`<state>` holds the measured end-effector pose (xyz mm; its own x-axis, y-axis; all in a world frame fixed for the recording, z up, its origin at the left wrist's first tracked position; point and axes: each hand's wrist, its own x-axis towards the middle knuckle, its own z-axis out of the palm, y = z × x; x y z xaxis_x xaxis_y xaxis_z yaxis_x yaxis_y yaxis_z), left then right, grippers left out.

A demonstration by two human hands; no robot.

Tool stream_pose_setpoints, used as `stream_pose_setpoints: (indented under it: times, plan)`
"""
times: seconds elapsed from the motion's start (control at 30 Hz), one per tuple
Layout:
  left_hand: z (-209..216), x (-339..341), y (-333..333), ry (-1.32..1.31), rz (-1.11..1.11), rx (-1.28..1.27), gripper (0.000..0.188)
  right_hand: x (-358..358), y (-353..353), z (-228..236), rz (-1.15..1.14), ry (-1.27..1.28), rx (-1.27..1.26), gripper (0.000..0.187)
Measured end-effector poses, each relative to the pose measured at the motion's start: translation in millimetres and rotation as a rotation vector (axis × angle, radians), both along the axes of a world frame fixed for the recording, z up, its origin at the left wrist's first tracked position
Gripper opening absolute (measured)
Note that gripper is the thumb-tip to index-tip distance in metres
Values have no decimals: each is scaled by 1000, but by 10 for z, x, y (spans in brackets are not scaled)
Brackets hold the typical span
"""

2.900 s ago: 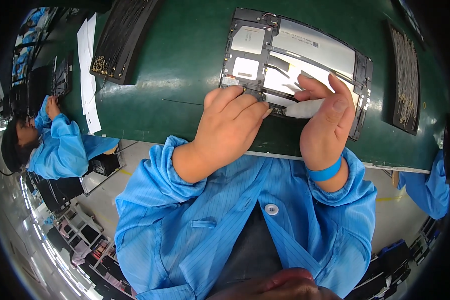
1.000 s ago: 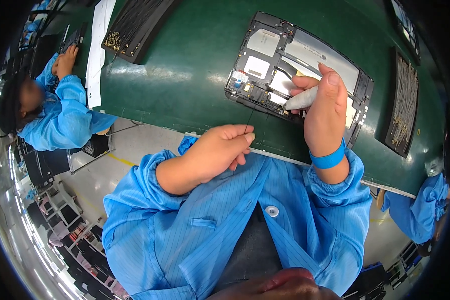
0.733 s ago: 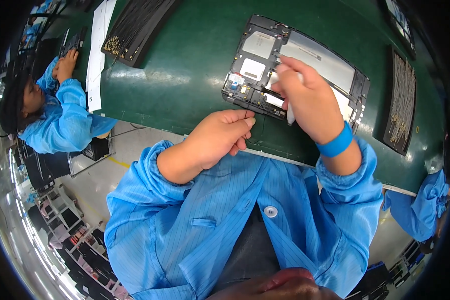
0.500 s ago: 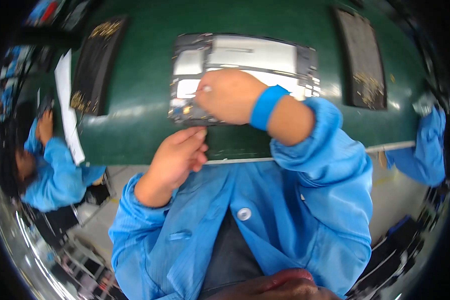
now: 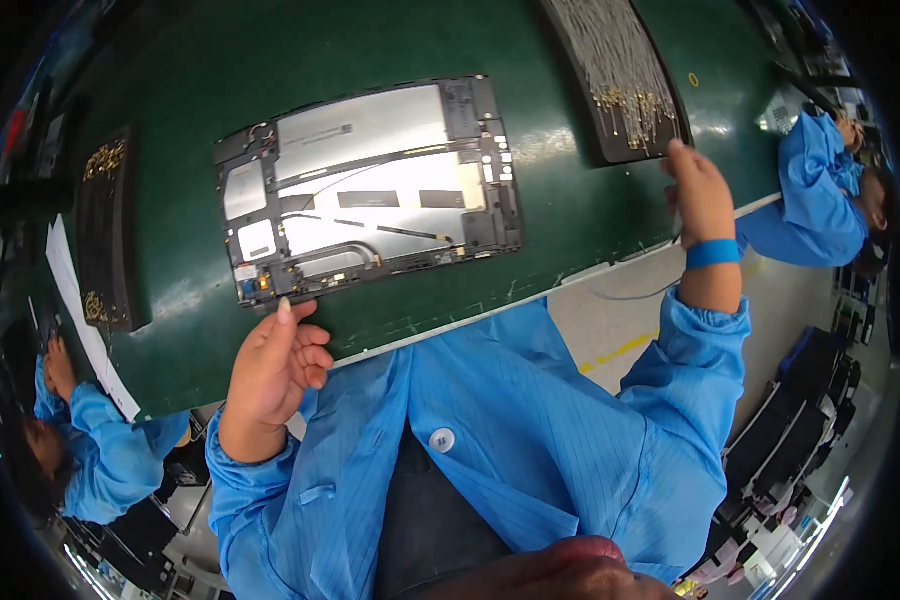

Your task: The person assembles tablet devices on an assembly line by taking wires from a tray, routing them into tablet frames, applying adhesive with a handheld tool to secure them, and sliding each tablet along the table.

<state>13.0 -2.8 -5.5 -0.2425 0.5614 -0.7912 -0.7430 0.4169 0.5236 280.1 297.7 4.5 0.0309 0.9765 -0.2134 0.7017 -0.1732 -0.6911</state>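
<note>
An opened flat tablet chassis with silver shielding and a dark frame (image 5: 370, 190) is lying in the middle of the green bench (image 5: 590, 215), its long side running roughly along the near edge. The left hand (image 5: 275, 365) is hovering at that near edge, fingers loosely curled, the forefinger tip touching the chassis's near-left corner. The right hand (image 5: 700, 195) is reaching out toward the right end of the bench, fingertips at the near end of a long black tray of gold-tipped parts (image 5: 620, 75); whether it is pinching anything I cannot tell. Bare green surface is lying open between chassis and tray. Another black tray (image 5: 105, 235) is sitting near the left edge.
</note>
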Motion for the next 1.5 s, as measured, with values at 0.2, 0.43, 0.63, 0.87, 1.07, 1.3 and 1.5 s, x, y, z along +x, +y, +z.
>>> stream_pose_setpoints:
  times: [0.2,0.43,0.63,0.87,1.07,1.3,1.5]
  plan:
    - [-22,20,48,25,1,-34,34,-26,-84,-85,-67,256,-414,41]
    - [-8,40,15,110,-60,-37,32,136,-107,-98,-140,549,-507,26]
    - [123,309,32,677,-394,150,30,-168,-675,347,189,592,-251,21]
    - [231,418,376,1321,-720,769,33,-696,-1169,276,1093,540,-631,12]
    - [39,459,435,1434,-631,748,25,-759,-1333,13,797,693,-818,12]
    - [-127,431,660,1835,-621,424,22,-1007,-1308,25,118,990,-388,33]
    - [-146,422,695,1847,-616,427,14,-1119,-1356,-143,280,942,65,38]
